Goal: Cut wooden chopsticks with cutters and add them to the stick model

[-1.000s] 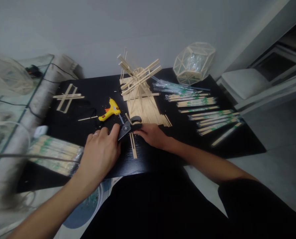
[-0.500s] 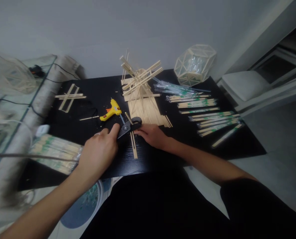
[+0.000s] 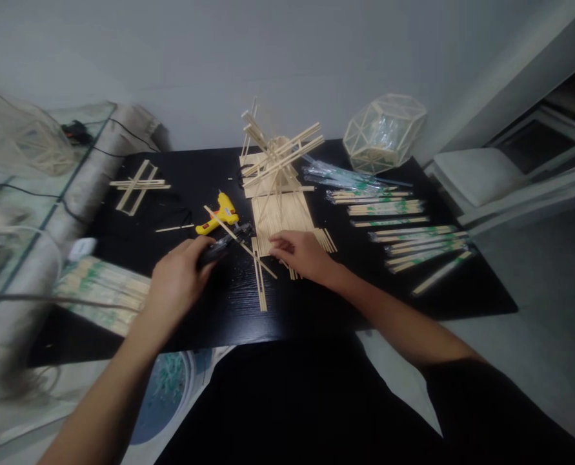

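Observation:
My left hand (image 3: 181, 268) is closed around the dark handles of a pair of hand shears (image 3: 214, 250), whose head points right. A thin bamboo chopstick (image 3: 241, 241) lies slantwise across the head of the shears; whether the jaws grip it I cannot tell. My right hand (image 3: 304, 255) hovers by the front edge of the flat chopstick base (image 3: 282, 219), fingers loosely curled and apart, with nothing visible in them. Stick ends show just below it. Between the hands, a narrow strip of joined chopsticks (image 3: 259, 278) rests on the table. A yellow glue gun (image 3: 218, 214) lies behind the shears.
A windmill-like chopstick structure (image 3: 282, 152) stands on the base. Packaged chopsticks (image 3: 386, 206) lie at right, with a bigger pack (image 3: 100, 294) at left. A crossed stick frame (image 3: 139, 186) and a faceted stick lantern (image 3: 385, 132) sit on the black table (image 3: 316, 316).
The shears have moved left and back with my left hand. The chopstick has swung to a slant, and my right hand has come away from it, slightly right.

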`<state>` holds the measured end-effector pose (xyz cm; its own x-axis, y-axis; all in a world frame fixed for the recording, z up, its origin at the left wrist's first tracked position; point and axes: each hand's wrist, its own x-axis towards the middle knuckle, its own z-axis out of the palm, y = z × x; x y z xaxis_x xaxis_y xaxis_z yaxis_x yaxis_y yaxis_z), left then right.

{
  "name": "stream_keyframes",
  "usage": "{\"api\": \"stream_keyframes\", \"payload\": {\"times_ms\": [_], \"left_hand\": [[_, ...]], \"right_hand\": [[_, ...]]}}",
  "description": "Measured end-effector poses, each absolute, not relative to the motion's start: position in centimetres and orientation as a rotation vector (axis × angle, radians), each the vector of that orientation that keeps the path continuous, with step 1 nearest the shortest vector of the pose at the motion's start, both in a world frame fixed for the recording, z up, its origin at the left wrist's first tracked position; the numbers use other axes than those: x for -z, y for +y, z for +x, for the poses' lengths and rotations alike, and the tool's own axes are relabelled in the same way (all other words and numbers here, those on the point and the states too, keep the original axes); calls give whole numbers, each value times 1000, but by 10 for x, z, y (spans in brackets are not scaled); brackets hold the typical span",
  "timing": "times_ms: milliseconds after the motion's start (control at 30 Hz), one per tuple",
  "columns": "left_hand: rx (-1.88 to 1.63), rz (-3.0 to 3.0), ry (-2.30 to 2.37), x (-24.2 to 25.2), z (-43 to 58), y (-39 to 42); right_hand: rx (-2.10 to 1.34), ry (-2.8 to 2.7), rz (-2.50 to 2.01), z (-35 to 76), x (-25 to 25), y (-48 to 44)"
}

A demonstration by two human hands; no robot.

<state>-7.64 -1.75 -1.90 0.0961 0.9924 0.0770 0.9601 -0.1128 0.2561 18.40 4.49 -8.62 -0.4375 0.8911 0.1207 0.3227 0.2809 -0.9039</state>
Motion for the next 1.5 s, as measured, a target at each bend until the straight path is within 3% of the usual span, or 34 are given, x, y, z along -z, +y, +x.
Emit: {"api": "stream_keyframes", "payload": {"times_ms": [167, 567, 667, 800, 867, 1167, 1500], "left_hand": [[-571, 2099, 1777, 27, -73, -16], [-376, 2025, 1688, 26, -58, -18], [-373, 2001, 1688, 27, -57, -18], [-376, 1944, 1679, 32, -55, -19], [-386, 1915, 1659, 34, -53, -21], [-416, 1900, 1723, 35, -28, -28], [-431, 1934, 1663, 35, -25, -27]], "right_hand": [[-853, -2120, -1181, 173, 85, 41], [-736, -2214, -1158, 172, 77, 37], [-914, -2016, -1151, 178, 67, 37], [-1552, -1708, -1048, 183, 54, 29], [-1669, -1600, -1023, 182, 50, 21], [-1097, -1686, -1191, 178, 52, -8], [-1124, -1709, -1105, 187, 49, -5]]}}
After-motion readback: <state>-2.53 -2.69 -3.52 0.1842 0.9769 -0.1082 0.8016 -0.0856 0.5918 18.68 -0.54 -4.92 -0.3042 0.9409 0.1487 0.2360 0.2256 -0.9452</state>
